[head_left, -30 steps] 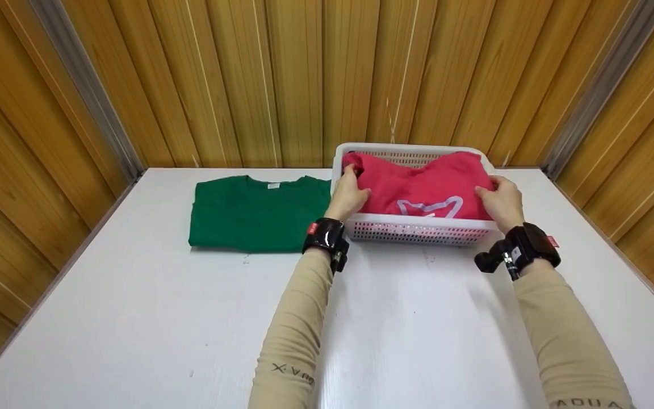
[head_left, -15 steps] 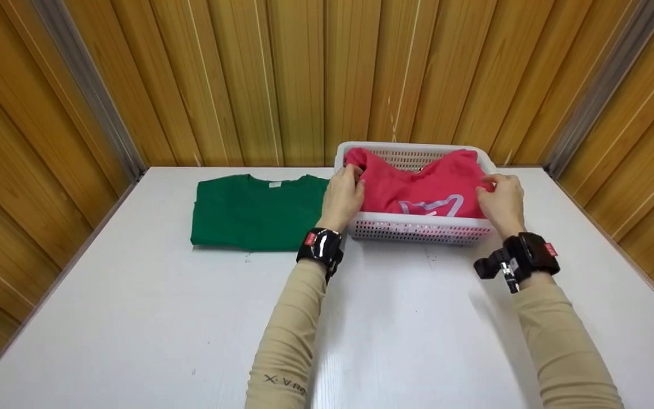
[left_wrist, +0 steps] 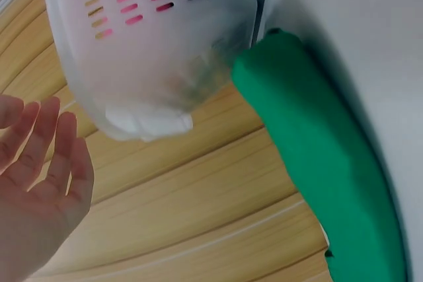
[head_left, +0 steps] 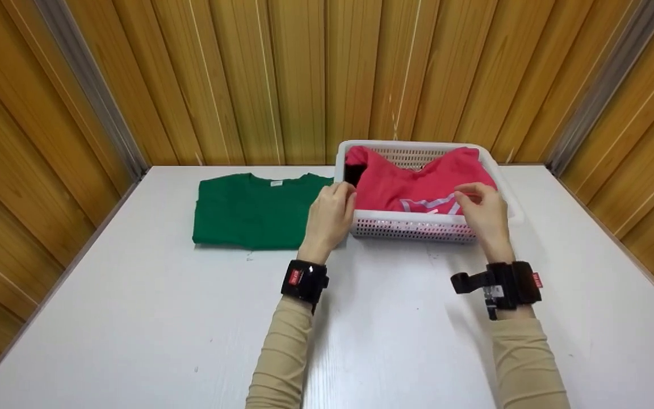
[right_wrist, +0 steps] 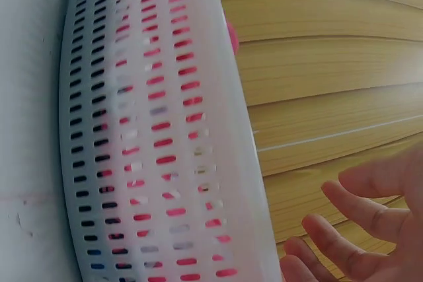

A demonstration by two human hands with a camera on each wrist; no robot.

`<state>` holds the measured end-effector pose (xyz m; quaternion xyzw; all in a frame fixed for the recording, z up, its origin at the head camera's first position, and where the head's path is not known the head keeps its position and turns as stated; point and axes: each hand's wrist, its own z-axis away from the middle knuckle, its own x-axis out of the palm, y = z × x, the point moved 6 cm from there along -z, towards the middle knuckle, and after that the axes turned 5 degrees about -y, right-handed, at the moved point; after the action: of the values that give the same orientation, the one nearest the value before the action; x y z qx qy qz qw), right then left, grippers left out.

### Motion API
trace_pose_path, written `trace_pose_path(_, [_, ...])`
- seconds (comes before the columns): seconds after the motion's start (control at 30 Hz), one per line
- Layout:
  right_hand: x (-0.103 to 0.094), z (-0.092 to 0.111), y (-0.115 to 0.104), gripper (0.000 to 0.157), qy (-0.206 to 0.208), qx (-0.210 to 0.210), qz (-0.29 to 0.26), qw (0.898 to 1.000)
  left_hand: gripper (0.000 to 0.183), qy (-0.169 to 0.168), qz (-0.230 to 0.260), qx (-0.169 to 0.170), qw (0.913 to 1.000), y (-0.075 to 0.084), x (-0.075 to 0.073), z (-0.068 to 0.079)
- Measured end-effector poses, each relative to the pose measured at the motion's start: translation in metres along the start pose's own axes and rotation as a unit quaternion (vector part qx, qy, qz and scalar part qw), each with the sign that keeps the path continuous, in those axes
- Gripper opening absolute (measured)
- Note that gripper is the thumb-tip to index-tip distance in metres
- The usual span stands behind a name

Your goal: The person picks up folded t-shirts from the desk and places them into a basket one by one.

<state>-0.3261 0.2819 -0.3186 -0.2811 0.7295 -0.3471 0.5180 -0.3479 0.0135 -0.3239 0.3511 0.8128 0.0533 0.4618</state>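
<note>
A red garment with a pale printed outline lies in a white perforated basket. My left hand hovers by the basket's front left corner, between it and a folded green shirt. In the left wrist view the fingers of that left hand are loosely bent, apart from the basket, holding nothing. Over the front right corner hangs my right hand. The right wrist view shows this right hand with relaxed, spread fingers and nothing in them, outside the basket's rim.
The basket and green shirt stand side by side at the back of a white table. Behind them rises a wood-patterned panel wall, with similar panels on both sides. Red cloth shows through the basket's slots.
Both hands have let go of the red garment and drawn back toward the front of the basket, the right one also shifting left. The garment stays in the basket.
</note>
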Motion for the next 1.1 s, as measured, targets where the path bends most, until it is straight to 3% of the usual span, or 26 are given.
trace_pose_path(0.3, [0.014,0.015,-0.025,0.023,0.000,-0.076,0.000,0.997,0.021,-0.003,-0.001,-0.021,0.9998,-0.019,-0.024,0.004])
trace_pose_path(0.43, [0.029,0.018,-0.033,0.021,-0.020,-0.111,-0.009,0.994,0.020,-0.014,0.001,-0.066,0.9977,-0.039,-0.037,0.009])
trace_pose_path(0.57, [0.051,0.025,-0.045,0.019,-0.068,-0.152,-0.026,0.986,0.021,-0.015,0.000,-0.117,0.9930,-0.063,-0.051,0.016])
trace_pose_path(0.73, [0.088,0.043,-0.069,0.019,-0.141,-0.221,-0.031,0.965,0.027,-0.030,-0.006,-0.177,0.9837,-0.092,-0.065,0.028])
trace_pose_path(0.97, [0.138,0.075,-0.089,0.020,-0.222,-0.318,0.001,0.922,0.033,-0.052,-0.029,-0.233,0.9707,-0.120,-0.072,0.043])
trace_pose_path(1.1, [0.160,0.083,-0.086,0.026,-0.246,-0.330,0.050,0.910,0.033,-0.053,-0.039,-0.253,0.9652,-0.132,-0.074,0.050])
